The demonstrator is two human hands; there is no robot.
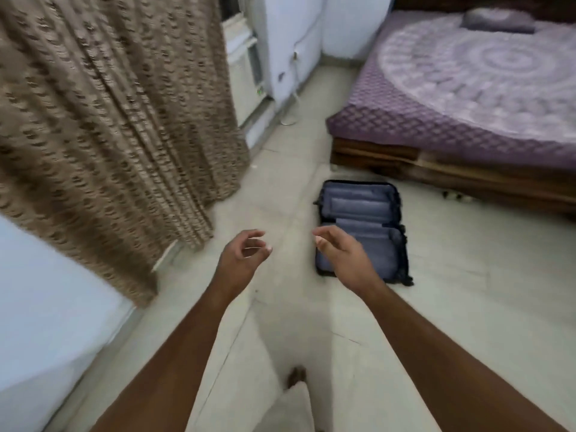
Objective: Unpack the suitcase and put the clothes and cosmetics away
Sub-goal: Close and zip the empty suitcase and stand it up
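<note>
Head view, looking down at a pale tiled floor (pixel 436 307). Both bare arms reach forward over it. The left hand (pixel 241 255) and the right hand (pixel 341 254) hang in the air side by side, a gap between them, fingers loosely curled and holding nothing. The right hand overlaps the near left corner of the suitcase (pixel 361 226) in the picture; whether it touches cannot be told.

The suitcase lies flat on the floor, opened out, blue-grey lining up, dark edging around it. No clothes or cosmetics can be made out inside it. Its far edge lies near the wooden base of the bed (pixel 467 98), which fills the upper right under a purple patterned cover with a pillow (pixel 498 20) at the top.

A brown patterned curtain (pixel 109 120) hangs at upper left, its hem near the left hand. Bare floor runs between curtain and suitcase toward a white appliance (pixel 290 48) at the back. A white surface (pixel 46 307) fills the lower left. A bare foot (pixel 296 377) shows at the bottom
</note>
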